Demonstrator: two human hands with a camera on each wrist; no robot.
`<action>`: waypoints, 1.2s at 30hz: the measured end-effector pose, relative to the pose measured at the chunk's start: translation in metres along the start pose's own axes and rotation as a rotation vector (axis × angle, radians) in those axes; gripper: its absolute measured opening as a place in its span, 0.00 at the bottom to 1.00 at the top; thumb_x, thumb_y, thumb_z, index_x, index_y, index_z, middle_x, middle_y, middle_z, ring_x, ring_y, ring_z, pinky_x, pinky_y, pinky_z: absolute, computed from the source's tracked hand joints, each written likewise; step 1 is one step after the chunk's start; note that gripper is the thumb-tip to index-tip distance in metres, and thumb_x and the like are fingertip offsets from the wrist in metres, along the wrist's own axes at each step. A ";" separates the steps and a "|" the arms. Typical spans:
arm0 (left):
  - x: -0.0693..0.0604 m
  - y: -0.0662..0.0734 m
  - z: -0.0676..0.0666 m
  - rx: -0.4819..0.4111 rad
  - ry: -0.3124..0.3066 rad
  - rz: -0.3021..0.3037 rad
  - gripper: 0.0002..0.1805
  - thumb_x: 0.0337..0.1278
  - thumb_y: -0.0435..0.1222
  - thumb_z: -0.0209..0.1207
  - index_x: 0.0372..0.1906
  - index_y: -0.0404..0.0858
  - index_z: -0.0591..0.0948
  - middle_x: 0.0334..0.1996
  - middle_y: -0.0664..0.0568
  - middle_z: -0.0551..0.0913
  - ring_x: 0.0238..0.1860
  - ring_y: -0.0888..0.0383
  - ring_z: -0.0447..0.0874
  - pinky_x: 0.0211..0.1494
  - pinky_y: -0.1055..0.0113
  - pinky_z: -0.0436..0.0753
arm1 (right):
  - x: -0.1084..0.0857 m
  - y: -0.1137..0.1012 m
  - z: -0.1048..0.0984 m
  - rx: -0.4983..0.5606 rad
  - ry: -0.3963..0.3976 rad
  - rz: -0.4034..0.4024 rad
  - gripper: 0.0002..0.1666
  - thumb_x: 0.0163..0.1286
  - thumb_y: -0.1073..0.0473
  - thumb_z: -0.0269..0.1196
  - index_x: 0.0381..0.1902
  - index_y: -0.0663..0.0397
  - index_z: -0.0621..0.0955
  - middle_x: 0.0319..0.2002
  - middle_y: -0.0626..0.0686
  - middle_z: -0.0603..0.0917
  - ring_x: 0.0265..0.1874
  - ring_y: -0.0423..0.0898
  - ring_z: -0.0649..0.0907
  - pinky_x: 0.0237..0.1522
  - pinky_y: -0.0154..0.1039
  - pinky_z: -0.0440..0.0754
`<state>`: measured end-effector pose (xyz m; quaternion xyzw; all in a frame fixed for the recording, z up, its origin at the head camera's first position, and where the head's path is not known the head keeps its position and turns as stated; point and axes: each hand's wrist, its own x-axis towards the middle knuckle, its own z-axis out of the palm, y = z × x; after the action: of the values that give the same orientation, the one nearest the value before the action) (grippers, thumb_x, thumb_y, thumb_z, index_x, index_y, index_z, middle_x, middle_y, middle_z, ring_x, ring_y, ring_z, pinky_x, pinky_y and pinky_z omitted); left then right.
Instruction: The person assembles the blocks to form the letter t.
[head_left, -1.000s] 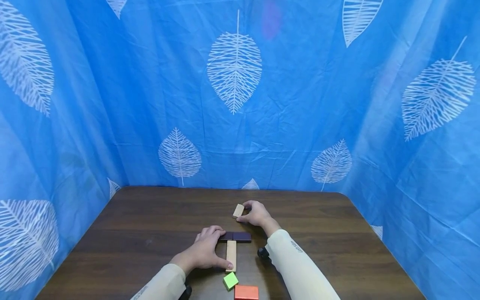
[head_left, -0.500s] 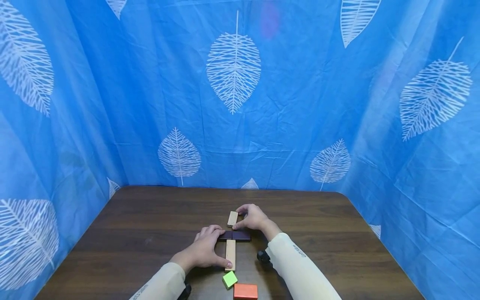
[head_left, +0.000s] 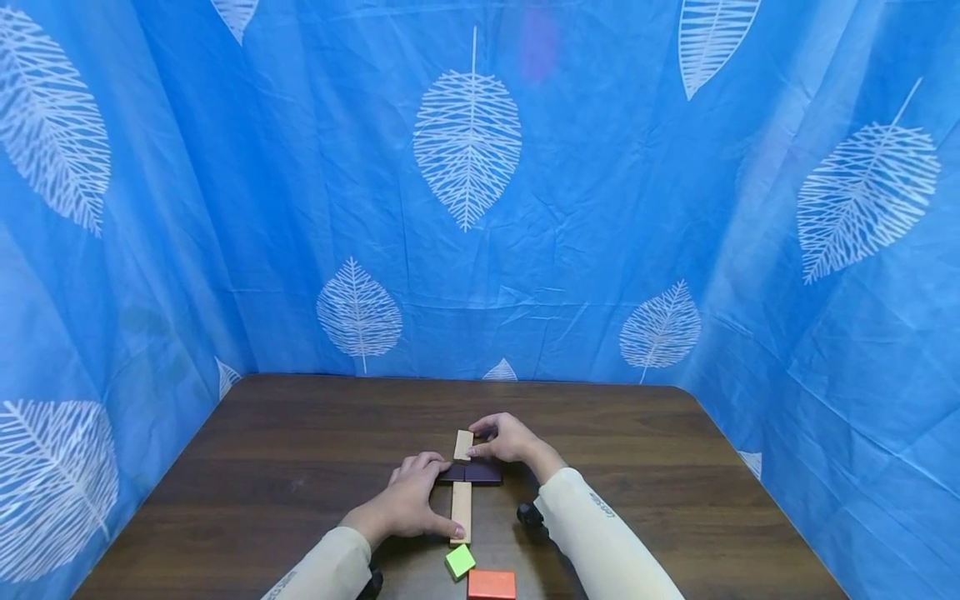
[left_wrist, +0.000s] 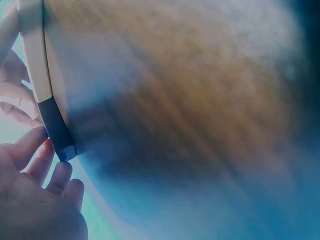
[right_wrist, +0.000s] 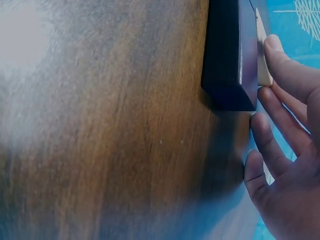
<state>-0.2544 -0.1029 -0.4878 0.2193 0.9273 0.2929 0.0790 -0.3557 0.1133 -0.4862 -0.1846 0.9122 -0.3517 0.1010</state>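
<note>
Two dark blocks (head_left: 483, 473) lie end to end in a crosswise row on the table. A pale wooden block (head_left: 461, 504) extends from their near side toward me, making a T. My left hand (head_left: 408, 502) touches the left end of the dark row with its fingertips, while its thumb rests on the near end of that pale block. With thumb and fingers, my right hand (head_left: 512, 439) pinches a second pale wooden block (head_left: 463, 445) at the far side of the dark row. In the right wrist view this held block (right_wrist: 264, 62) shows partly behind a dark block (right_wrist: 230, 65).
A green block (head_left: 460, 562) sits at an angle just below the T. To its right, nearer to me, lies an orange-red block (head_left: 492, 584). The brown wooden table (head_left: 300, 417) reaches back to a blue leaf-patterned curtain (head_left: 570, 250).
My right hand has brought its pale block left and toward me, turning it from a slant to nearly lengthwise, up to the dark row. The left hand stays in place.
</note>
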 end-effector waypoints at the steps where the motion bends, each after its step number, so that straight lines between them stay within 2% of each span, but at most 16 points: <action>1: 0.000 0.000 0.000 -0.002 -0.001 -0.002 0.57 0.35 0.64 0.76 0.67 0.31 0.73 0.63 0.44 0.70 0.66 0.39 0.63 0.66 0.37 0.62 | 0.000 0.000 0.000 -0.002 -0.002 -0.002 0.22 0.60 0.55 0.76 0.52 0.55 0.86 0.47 0.53 0.86 0.42 0.48 0.82 0.50 0.49 0.80; 13: 0.000 0.000 0.001 -0.004 0.000 -0.011 0.56 0.35 0.63 0.76 0.67 0.32 0.74 0.63 0.44 0.70 0.66 0.39 0.62 0.66 0.37 0.62 | -0.003 -0.003 0.002 -0.014 -0.018 -0.033 0.20 0.62 0.57 0.74 0.52 0.54 0.87 0.48 0.51 0.86 0.47 0.49 0.82 0.53 0.51 0.79; 23: 0.000 0.001 0.000 -0.008 -0.008 -0.009 0.56 0.36 0.64 0.76 0.67 0.32 0.73 0.64 0.44 0.70 0.67 0.39 0.62 0.67 0.37 0.61 | -0.004 -0.003 0.004 -0.015 -0.022 -0.012 0.20 0.61 0.55 0.75 0.51 0.51 0.87 0.49 0.50 0.86 0.50 0.51 0.81 0.56 0.54 0.76; 31: 0.000 -0.001 0.000 -0.004 -0.007 -0.008 0.56 0.36 0.64 0.75 0.67 0.32 0.73 0.64 0.44 0.70 0.67 0.39 0.62 0.66 0.36 0.61 | -0.004 -0.004 0.005 0.015 -0.030 -0.013 0.23 0.60 0.51 0.76 0.52 0.53 0.86 0.47 0.50 0.85 0.47 0.49 0.81 0.53 0.51 0.79; 36: 0.000 -0.001 0.001 -0.002 -0.003 -0.004 0.56 0.36 0.64 0.75 0.67 0.31 0.73 0.64 0.44 0.70 0.67 0.39 0.63 0.66 0.36 0.61 | -0.005 -0.007 0.004 0.008 -0.026 -0.012 0.25 0.58 0.54 0.77 0.52 0.55 0.86 0.47 0.51 0.85 0.45 0.49 0.81 0.52 0.51 0.80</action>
<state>-0.2541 -0.1035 -0.4891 0.2179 0.9274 0.2931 0.0814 -0.3485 0.1080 -0.4846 -0.1941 0.9082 -0.3536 0.1116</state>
